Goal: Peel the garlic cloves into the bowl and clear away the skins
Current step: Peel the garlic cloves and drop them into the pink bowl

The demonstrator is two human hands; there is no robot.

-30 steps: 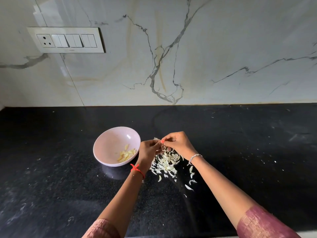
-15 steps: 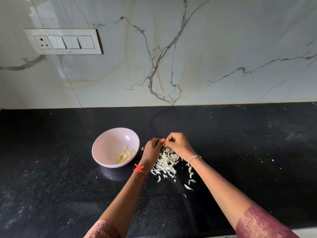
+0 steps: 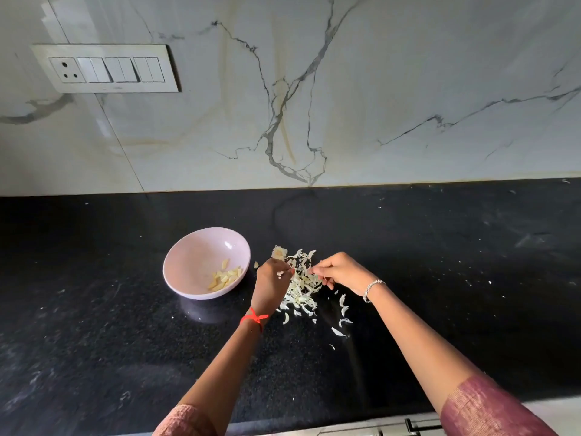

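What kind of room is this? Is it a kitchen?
Most likely a home kitchen. There's a black stone counter against a marble-look wall with a switch panel, and a bowl of peeled garlic cloves beside a pile of garlic skins.

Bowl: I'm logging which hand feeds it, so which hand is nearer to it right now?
Left. The left hand sits just right of the bowl, close to its rim; the right hand is farther right, across the pile of skins.
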